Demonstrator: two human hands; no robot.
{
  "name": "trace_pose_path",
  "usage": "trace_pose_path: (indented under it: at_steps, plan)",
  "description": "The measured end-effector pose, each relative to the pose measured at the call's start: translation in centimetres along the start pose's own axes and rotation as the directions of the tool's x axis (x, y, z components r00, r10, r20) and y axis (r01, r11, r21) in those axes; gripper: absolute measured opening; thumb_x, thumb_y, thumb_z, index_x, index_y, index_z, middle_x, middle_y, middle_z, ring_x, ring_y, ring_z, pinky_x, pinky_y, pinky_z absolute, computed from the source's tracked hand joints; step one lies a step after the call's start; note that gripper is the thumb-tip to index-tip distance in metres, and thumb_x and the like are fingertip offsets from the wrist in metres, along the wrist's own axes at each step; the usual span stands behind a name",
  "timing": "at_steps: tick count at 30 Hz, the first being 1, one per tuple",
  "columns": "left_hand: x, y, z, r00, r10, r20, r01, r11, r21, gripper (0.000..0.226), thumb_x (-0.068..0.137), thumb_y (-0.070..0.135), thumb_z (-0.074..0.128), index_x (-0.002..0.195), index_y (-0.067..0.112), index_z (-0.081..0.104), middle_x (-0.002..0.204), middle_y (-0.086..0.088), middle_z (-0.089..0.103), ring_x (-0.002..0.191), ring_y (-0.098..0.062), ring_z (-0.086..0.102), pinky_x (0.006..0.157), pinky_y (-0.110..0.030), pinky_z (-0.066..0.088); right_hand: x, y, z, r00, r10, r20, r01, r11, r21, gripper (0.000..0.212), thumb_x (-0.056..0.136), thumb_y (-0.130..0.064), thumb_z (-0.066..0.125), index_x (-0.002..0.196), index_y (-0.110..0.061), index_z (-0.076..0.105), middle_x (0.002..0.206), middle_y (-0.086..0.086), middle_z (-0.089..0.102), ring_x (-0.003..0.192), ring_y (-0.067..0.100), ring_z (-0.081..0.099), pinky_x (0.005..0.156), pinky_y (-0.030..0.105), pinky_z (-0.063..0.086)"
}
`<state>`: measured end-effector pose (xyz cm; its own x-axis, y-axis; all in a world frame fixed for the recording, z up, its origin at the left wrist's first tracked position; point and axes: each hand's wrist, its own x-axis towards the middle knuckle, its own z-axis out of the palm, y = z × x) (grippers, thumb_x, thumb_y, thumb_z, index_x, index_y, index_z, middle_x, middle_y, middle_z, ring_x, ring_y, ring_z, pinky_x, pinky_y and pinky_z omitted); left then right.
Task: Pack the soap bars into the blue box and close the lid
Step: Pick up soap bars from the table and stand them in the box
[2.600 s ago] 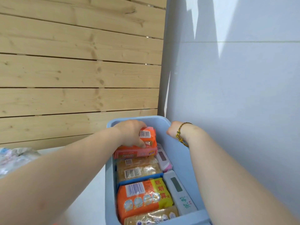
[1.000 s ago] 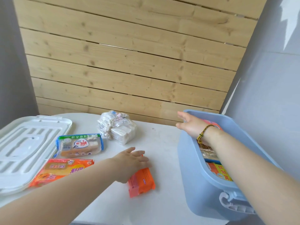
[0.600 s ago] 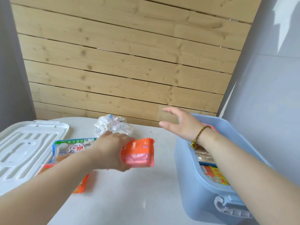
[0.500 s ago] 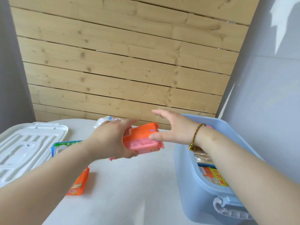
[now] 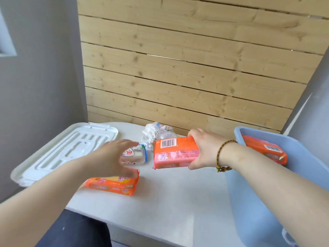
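Packing is in hand: right hand (image 5: 203, 150) grips an orange soap bar (image 5: 175, 152) just left of the blue box (image 5: 249, 193); next it must go in. Left hand (image 5: 114, 157), fingers spread wide, hovers over the soap pack (image 5: 114, 184) on the table (image 5: 178, 202); white lid (image 5: 58, 150) lies far left

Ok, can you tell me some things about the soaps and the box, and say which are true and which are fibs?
1. The right hand holds an orange soap pack. True.
2. The white lid is on the blue box. False: it lies on the table, left of the soaps.
3. The left hand grips a soap. False: it is open above the orange soap on the table.
4. The blue box already holds an orange soap. True.
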<state>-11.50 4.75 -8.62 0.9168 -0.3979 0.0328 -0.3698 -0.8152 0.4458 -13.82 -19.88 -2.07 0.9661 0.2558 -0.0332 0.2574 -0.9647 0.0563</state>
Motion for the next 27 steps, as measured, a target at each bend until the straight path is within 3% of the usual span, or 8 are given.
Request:
trace_pose_path:
  at_steps: [2, 5, 8, 11, 14, 18, 22, 27]
  plan:
    - [-0.8, -2.8, 0.9, 0.985, -0.103, 0.138, 0.082, 0.985, 0.15, 0.09, 0.059, 0.046, 0.074, 0.134, 0.037, 0.025, 0.144, 0.011, 0.032, 0.131, -0.013, 0.03, 0.108, -0.029, 0.027, 0.1, 0.1, 0.2, 1.0, 0.012, 0.01, -0.012, 1.0, -0.009, 0.073, 0.066, -0.041, 0.072, 0.123, -0.013, 0.037, 0.125, 0.003, 0.045, 0.111, 0.019, 0.048, 0.076, 0.022, 0.034]
    - [-0.8, -4.5, 2.6, 0.961, -0.117, 0.251, 0.046, 0.962, 0.27, 0.096, 0.058, 0.048, 0.071, 0.136, 0.04, 0.016, 0.148, 0.012, 0.025, 0.134, -0.014, 0.024, 0.11, -0.028, 0.019, -0.2, 0.2, 0.2, 1.0, 0.014, 0.013, -0.014, 1.0, -0.005, 0.073, 0.067, -0.039, 0.073, 0.124, -0.014, 0.036, 0.126, 0.002, 0.044, 0.112, 0.019, 0.047, 0.079, 0.022, 0.036]
    - [0.0, -4.7, 3.5, 0.981, -0.059, 0.187, -0.001, 0.952, 0.306, 0.094, 0.06, 0.052, 0.067, 0.136, 0.04, 0.012, 0.147, 0.014, 0.027, 0.134, -0.01, 0.025, 0.105, -0.023, 0.019, -0.9, 0.9, -0.6, 1.0, 0.028, -0.008, -0.027, 0.999, 0.044, 0.072, 0.067, -0.037, 0.073, 0.126, -0.017, 0.036, 0.125, 0.0, 0.044, 0.107, 0.016, 0.046, 0.08, 0.021, 0.036]
    - [0.4, -4.6, 3.7, 0.992, -0.03, 0.12, -0.012, 0.942, 0.336, 0.087, 0.058, 0.057, 0.063, 0.133, 0.044, 0.02, 0.14, 0.017, 0.038, 0.125, -0.007, 0.036, 0.092, -0.016, 0.024, -2.3, 2.7, -1.9, 0.994, 0.061, -0.095, -0.049, 0.991, 0.123, 0.072, 0.066, -0.035, 0.075, 0.125, -0.02, 0.037, 0.112, -0.004, 0.043, 0.092, 0.009, 0.04, 0.069, 0.015, 0.027]
    - [0.8, -4.5, 3.7, 0.999, -0.031, 0.015, 0.023, 0.93, 0.367, 0.086, 0.047, 0.066, 0.058, 0.126, 0.051, 0.027, 0.115, 0.02, 0.057, 0.094, -0.008, 0.047, 0.072, -0.014, 0.027, -4.1, 5.7, -3.2, 0.97, 0.143, -0.195, -0.105, 0.976, 0.191, 0.077, 0.064, -0.03, 0.078, 0.127, -0.019, 0.038, 0.103, -0.008, 0.036, 0.094, 0.009, 0.039, 0.066, 0.013, 0.024]
    - [1.8, -3.1, 1.8, 0.988, -0.129, -0.086, 0.141, 0.978, 0.152, 0.09, 0.021, 0.07, 0.054, 0.108, 0.046, 0.046, 0.09, 0.016, 0.058, 0.082, -0.013, 0.057, 0.073, -0.025, 0.046, -6.7, 10.8, -4.0, 0.917, 0.345, -0.202, -0.281, 0.916, 0.286, 0.079, 0.064, -0.024, 0.08, 0.13, -0.016, 0.037, 0.109, -0.004, 0.041, 0.097, 0.012, 0.043, 0.083, 0.02, 0.034]
    - [3.9, 1.1, -0.5, 0.992, -0.069, -0.105, 0.061, 0.995, -0.074, 0.065, 0.018, 0.063, 0.062, 0.08, 0.052, 0.046, 0.082, 0.019, 0.059, 0.08, -0.012, 0.06, 0.071, -0.03, 0.046, -9.2, 15.2, -3.5, 0.885, 0.455, -0.097, -0.385, 0.833, 0.398, 0.073, 0.065, -0.013, 0.08, 0.126, -0.011, 0.041, 0.101, 0.0, 0.05, 0.089, 0.016, 0.05, 0.074, 0.023, 0.038]
    - [6.5, 8.5, -1.2, 0.993, 0.056, -0.106, -0.064, 0.995, -0.075, 0.078, 0.029, 0.057, 0.066, 0.105, 0.045, 0.05, 0.086, 0.017, 0.056, 0.082, -0.014, 0.057, 0.064, -0.025, 0.04, -11.0, 17.9, -0.7, 0.883, 0.444, 0.152, -0.468, 0.808, 0.359, 0.069, 0.065, -0.013, 0.08, 0.122, -0.016, 0.042, 0.087, -0.011, 0.052, 0.083, 0.011, 0.052, 0.066, 0.016, 0.041]
